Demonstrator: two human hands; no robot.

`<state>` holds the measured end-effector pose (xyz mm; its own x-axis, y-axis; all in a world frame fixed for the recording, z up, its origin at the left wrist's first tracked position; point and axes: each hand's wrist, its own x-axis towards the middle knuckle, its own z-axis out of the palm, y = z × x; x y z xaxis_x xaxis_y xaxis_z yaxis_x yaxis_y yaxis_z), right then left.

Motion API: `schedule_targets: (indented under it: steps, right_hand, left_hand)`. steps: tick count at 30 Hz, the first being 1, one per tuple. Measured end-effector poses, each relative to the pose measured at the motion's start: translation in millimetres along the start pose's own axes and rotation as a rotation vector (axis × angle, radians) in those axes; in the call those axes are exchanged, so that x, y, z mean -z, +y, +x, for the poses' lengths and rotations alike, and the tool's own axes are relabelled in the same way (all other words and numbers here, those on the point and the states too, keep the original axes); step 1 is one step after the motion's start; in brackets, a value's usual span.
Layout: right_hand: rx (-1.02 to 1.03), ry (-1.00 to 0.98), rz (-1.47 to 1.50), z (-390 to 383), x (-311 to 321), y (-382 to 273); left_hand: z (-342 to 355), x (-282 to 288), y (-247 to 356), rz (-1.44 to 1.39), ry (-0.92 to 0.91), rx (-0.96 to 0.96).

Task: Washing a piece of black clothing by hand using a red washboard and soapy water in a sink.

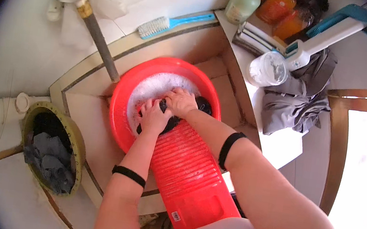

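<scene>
A wet black cloth (174, 125) lies bunched at the upper end of a red ribbed washboard (188, 166), inside a round red basin (120, 110) with white suds (148, 83). My left hand (152, 117) presses on the cloth's left part, its fingers curled over it. Beside it, a little farther and to the right, my right hand (180, 102) grips the same cloth. The two hands almost touch. Beneath my palms much of the cloth is hidden. The washboard slopes from the basin down toward my body.
The basin sits in a tiled sink (238, 91). On its back ledge lies a blue brush (172, 24); a pipe (99, 44) stands at the left. A yellow-green tub (82, 152) holds grey clothes. Right: a white jar (268, 69), grey cloth (297, 102), a pump bottle (242, 4).
</scene>
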<state>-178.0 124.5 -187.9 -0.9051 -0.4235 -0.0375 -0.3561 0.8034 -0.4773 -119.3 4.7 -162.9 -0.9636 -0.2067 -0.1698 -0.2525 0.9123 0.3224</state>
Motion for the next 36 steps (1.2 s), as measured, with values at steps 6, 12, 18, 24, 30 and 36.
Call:
schedule_targets:
  steps: [6, 12, 18, 24, 30, 36]
  right_hand:
    - [0.336, -0.365, 0.219, -109.3, 79.2, 3.0]
    - [0.238, -0.71, -0.034, -73.6, 71.2, -23.5]
    - [-0.139, -0.256, 0.114, 30.6, 15.6, -14.9]
    - [-0.347, -0.268, 0.472, -24.6, 52.3, 55.4]
    - [-0.817, -0.372, 0.76, -45.2, -19.8, 79.1]
    - [-1.032, -0.667, 1.034, -4.6, -78.9, 109.8]
  left_hand:
    - [-104.5, 51.3, 13.2, -0.178, -0.251, -0.391]
    - [-93.9, 51.7, 9.4, -0.03, -0.374, -0.146]
    - [43.0, 6.4, -68.7, -0.388, -0.028, -0.045]
    - [19.3, 57.7, -64.2, -0.181, 0.016, -0.44]
    - [47.9, 20.5, -67.3, -0.036, -0.261, -0.339]
    - [95.6, -19.4, -43.0, 0.013, -0.409, -0.212]
